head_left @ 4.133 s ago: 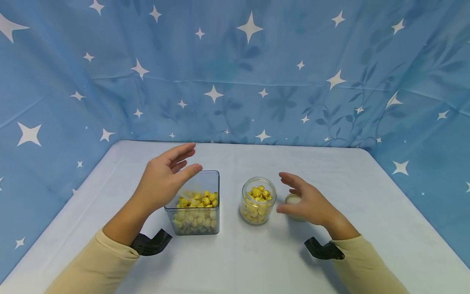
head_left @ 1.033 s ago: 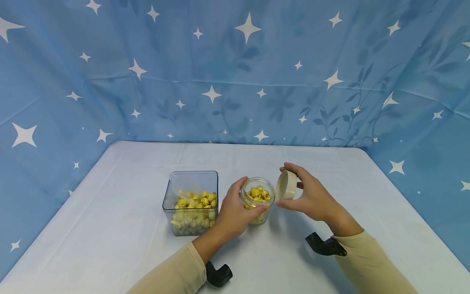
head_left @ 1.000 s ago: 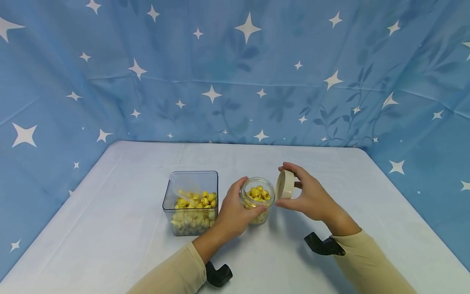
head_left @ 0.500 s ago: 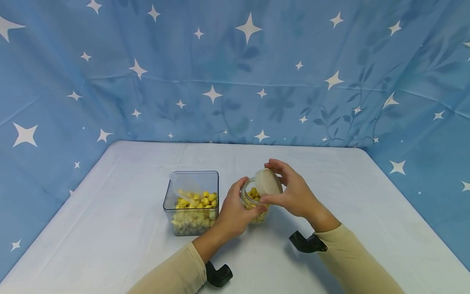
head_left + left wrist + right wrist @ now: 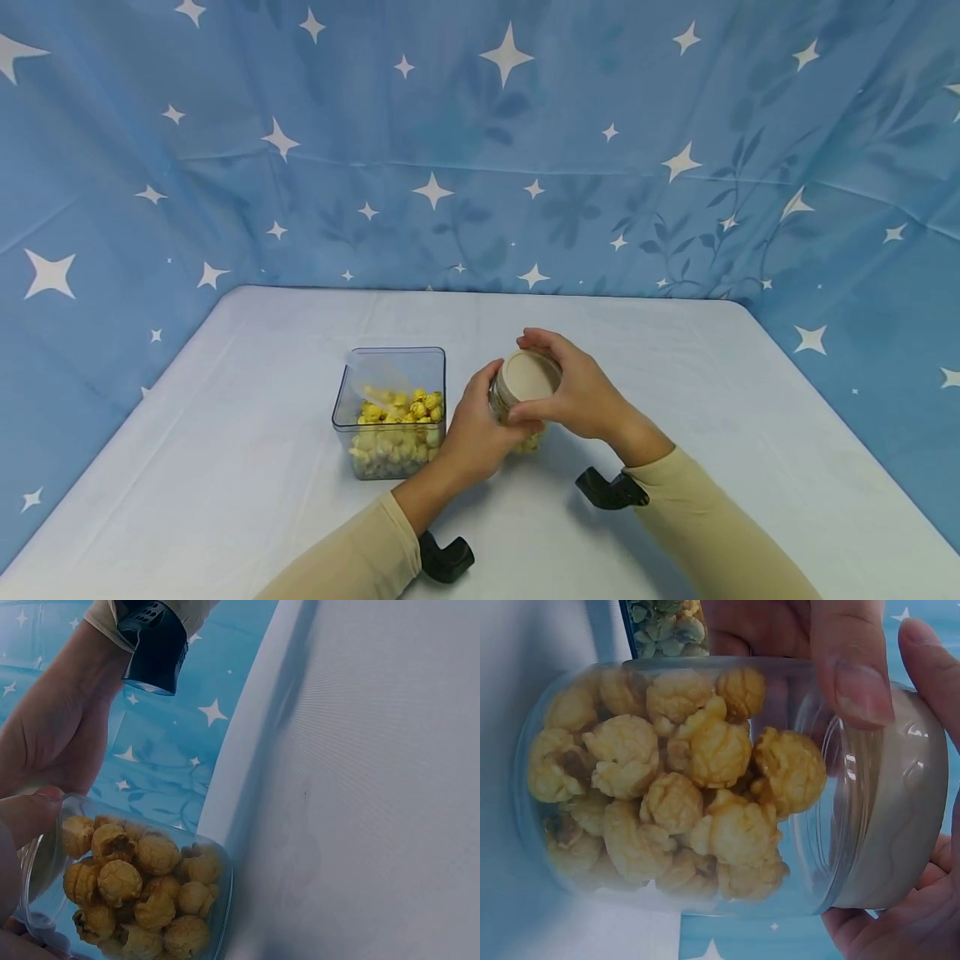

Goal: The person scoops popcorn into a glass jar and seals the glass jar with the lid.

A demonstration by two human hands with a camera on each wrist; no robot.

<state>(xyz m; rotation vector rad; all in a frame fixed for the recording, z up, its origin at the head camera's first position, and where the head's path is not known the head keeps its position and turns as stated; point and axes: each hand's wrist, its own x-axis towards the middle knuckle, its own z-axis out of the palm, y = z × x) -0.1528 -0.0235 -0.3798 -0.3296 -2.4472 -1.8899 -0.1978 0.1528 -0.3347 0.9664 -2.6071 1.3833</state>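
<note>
A clear round jar point(image 5: 667, 787) of yellow popcorn stands upright on the table, its upper part ringed by my left hand point(image 5: 477, 429). A cream lid point(image 5: 531, 375) lies over the jar's mouth. My right hand point(image 5: 581, 390) holds that lid by its side, thumb at the near edge and fingers at the far edge. In the right wrist view the lid point(image 5: 911, 810) sits against the jar's rim, and a thumb presses near the neck. Whether its thread has caught, I cannot tell. The left wrist view shows popcorn point(image 5: 135, 885) through the jar's wall.
Left of the jar stands a square clear bin point(image 5: 422, 367), partly filled with popcorn, with a translucent whitish piece point(image 5: 375, 398) leaning inside. A white cloth point(image 5: 247, 433) covers the table. Behind it hangs a blue curtain point(image 5: 480, 225) with stars.
My left hand came from above the bin to grip the jar. My right hand picked up the lid, tilted it level and moved it left onto the jar's mouth.
</note>
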